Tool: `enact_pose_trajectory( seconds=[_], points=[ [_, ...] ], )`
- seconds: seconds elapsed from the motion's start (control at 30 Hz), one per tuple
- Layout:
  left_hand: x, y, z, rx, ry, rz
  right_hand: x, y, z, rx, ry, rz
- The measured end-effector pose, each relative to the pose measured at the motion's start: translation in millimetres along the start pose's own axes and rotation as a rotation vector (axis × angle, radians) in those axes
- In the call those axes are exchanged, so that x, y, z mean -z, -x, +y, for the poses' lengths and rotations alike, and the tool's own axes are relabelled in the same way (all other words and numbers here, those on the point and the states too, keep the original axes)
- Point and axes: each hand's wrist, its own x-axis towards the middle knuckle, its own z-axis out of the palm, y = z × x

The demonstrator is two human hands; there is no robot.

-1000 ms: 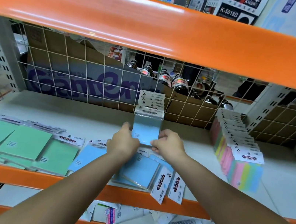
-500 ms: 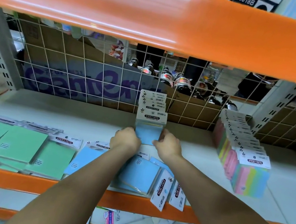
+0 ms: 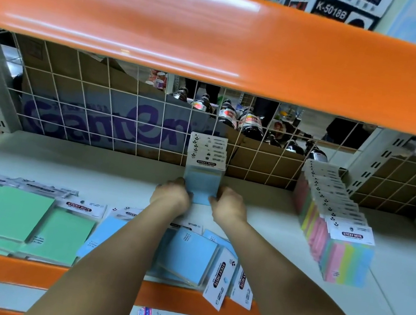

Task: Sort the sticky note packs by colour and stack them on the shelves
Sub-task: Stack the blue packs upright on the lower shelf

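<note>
Behind my shelf a white wire grid (image 3: 115,115) backs onto a cardboard box (image 3: 93,117) with purple lettering; dark bottles (image 3: 250,122) stand beyond it; printed boxes (image 3: 342,7) sit on the orange beam (image 3: 219,42) above.

Fingertips of both hands (image 3: 200,201) hidden behind blue pack (image 3: 201,186).

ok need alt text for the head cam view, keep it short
Two hands, left hand and right hand, hold an upright row of blue sticky note packs on a white shelf. Green packs and blue packs lie loose in front, rainbow packs stand at right.
</note>
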Motion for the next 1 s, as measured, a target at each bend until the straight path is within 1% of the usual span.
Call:
enact_pose_trajectory(
  seconds=[0.27,0.43,0.63,0.8,1.0],
  points=[
    [-0.1,-6.9,-0.3,0.054,0.048,0.013,-0.2,-1.1,-1.7,-0.022,0.144,0.002],
    [0.9,-7.1,0.0,0.092,0.069,0.014,0.6,0.1,-4.6,-0.041,0.14,0.003],
    [-2.0,-10.4,-2.4,0.048,0.056,0.011,-0.2,0.3,-7.7,-0.048,0.135,0.007],
    [-1.3,-10.5,-2.3,0.06,0.059,0.02,0.3,0.3,-8.2,-0.057,0.136,0.007],
    [4.2,-4.6,-4.0,0.041,0.058,-0.021,2.5,4.2,-8.1,-0.063,0.137,-0.023]
  ],
)
